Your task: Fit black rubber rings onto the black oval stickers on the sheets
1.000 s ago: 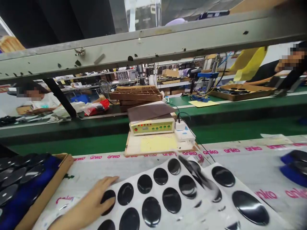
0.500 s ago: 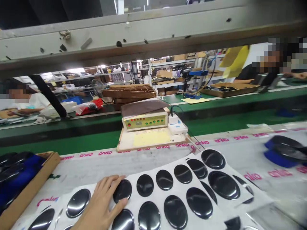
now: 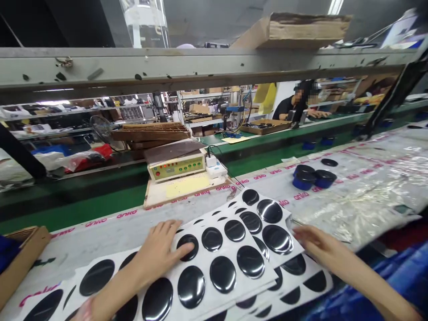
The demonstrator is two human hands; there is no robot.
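Spreading its fingers, loose and released, the left hand (image 3: 160, 249) is resting on overlapping white sheets (image 3: 227, 248), and its thumb is lying over one of their glossy black ovals (image 3: 223, 274). The sheets are covering the near middle of the table (image 3: 110, 236), carrying the ovals in rows; some are showing at the left beyond the forearm, others are fanning out toward the right. The right hand (image 3: 312, 243) is reaching in from the right, its fingertips meeting the right edge of the sheets; I cannot tell whether they are grasping the paper.

Beyond the sheets, a control box (image 3: 177, 169) with red and green dots on its front is sitting on a board (image 3: 154, 195), a white adapter (image 3: 216, 168) standing just beside it. Farther right, blue cups (image 3: 325, 180) with black tops are standing close together, with a black disc (image 3: 329, 162) lying near them. At far left, a cardboard box (image 3: 25, 258) is holding something blue. Behind, a green surface (image 3: 100, 198) is stretching across, and a co-worker (image 3: 282, 107) in black is sitting beyond it.
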